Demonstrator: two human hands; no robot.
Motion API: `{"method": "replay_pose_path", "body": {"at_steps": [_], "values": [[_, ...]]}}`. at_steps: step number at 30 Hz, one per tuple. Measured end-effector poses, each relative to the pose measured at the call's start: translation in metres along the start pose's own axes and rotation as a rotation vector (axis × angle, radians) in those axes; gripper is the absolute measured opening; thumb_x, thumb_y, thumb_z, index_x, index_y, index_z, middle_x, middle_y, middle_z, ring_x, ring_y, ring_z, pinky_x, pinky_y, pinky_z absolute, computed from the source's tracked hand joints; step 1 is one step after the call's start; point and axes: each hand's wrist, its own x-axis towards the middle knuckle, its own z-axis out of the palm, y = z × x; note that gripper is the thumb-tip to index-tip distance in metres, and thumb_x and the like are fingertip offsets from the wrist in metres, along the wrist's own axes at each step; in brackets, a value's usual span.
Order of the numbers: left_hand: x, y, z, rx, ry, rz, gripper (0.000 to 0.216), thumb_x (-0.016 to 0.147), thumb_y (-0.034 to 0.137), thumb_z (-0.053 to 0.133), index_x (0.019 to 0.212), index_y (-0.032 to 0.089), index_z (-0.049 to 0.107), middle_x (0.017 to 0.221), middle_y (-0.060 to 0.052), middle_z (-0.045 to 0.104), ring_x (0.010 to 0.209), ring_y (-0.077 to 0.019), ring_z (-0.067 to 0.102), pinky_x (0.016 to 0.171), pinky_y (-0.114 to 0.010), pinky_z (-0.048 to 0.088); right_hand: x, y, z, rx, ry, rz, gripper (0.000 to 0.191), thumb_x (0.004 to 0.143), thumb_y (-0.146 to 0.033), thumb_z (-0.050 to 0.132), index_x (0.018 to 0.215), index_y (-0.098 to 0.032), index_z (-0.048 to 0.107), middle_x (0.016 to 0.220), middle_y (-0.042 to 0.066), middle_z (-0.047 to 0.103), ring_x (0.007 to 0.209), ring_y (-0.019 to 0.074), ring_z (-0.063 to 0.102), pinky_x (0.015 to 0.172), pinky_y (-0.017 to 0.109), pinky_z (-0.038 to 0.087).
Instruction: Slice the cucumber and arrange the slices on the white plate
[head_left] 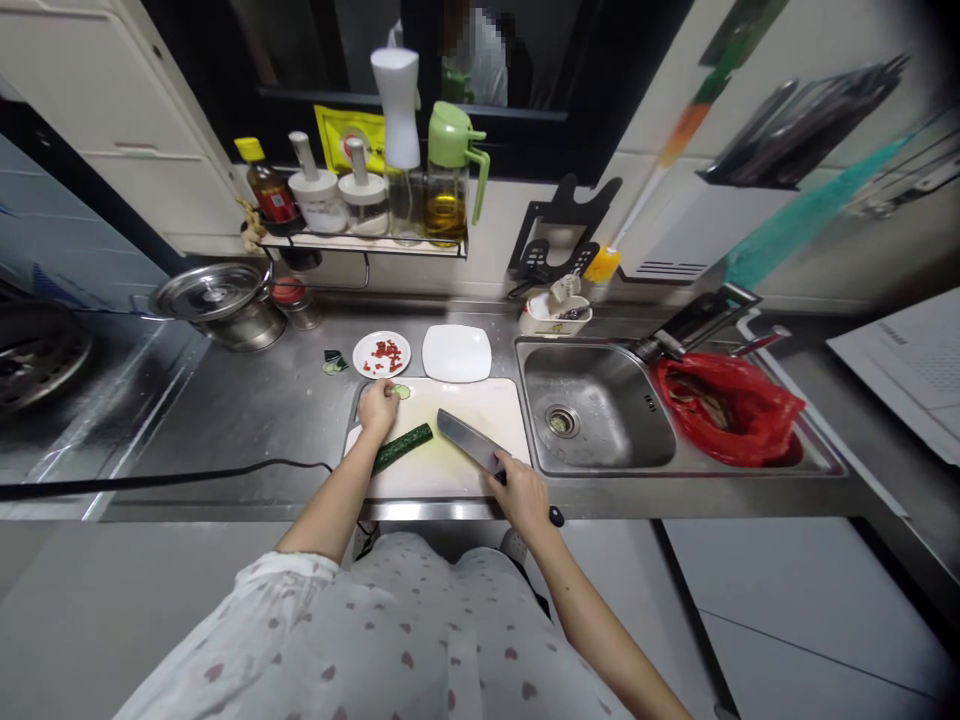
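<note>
A white cutting board lies on the steel counter in front of me. A dark green cucumber rests on its left part. My left hand reaches over the board's far left corner, fingers curled by a cucumber slice; whether it grips the slice is unclear. My right hand is closed around the handle of a cleaver, whose blade points up-left over the board, just right of the cucumber.
Behind the board sit a small plate of chopped red bits and a bare white plate. A sink lies to the right, with a red plastic bag beside it. A steel pot, a condiment shelf and a black cable are at left.
</note>
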Motion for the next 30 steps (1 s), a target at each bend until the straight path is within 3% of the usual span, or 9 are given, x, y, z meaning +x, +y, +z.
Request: {"method": "replay_pose_path", "body": {"at_steps": [4, 9, 21, 30], "values": [[-0.0050, -0.0049, -0.0012, 0.100, -0.031, 0.160, 0.021, 0.083, 0.028, 0.057, 0.096, 0.024, 0.072, 0.107, -0.007, 0.068, 0.098, -0.0244, 0.060, 0.081, -0.032, 0.045, 0.0008, -0.0004, 0.0005, 0.008, -0.004, 0.003, 0.039, 0.090, -0.038, 0.054, 0.126, -0.022, 0.059, 0.103, 0.006, 0.071, 0.094, 0.0203, 0.064, 0.080, 0.027, 0.043], [-0.0055, -0.0055, 0.0007, 0.146, -0.052, 0.235, 0.026, 0.086, 0.024, 0.052, 0.099, 0.022, 0.075, 0.107, -0.010, 0.066, 0.097, -0.0249, 0.060, 0.083, -0.034, 0.046, 0.0017, -0.0023, -0.0018, 0.008, -0.008, 0.015, 0.040, 0.090, -0.040, 0.054, 0.126, -0.024, 0.059, 0.106, 0.007, 0.071, 0.095, 0.0203, 0.064, 0.080, 0.027, 0.043], [-0.0064, -0.0069, 0.0025, 0.099, -0.013, 0.220, 0.027, 0.085, 0.021, 0.054, 0.105, 0.023, 0.072, 0.110, -0.009, 0.064, 0.103, -0.0249, 0.057, 0.090, -0.035, 0.044, 0.0018, -0.0010, -0.0019, 0.062, -0.030, 0.050, 0.039, 0.089, -0.040, 0.054, 0.124, -0.024, 0.060, 0.109, 0.006, 0.071, 0.097, 0.0208, 0.065, 0.078, 0.027, 0.044], [-0.0085, 0.0000, -0.0003, 0.150, -0.022, 0.253, 0.023, 0.088, 0.026, 0.052, 0.094, 0.024, 0.073, 0.103, -0.010, 0.063, 0.103, -0.0253, 0.055, 0.087, -0.034, 0.044, 0.0037, -0.0072, -0.0059, 0.091, -0.031, 0.044, 0.037, 0.090, -0.041, 0.055, 0.122, -0.023, 0.061, 0.106, 0.005, 0.072, 0.095, 0.0208, 0.066, 0.077, 0.027, 0.043]]}}
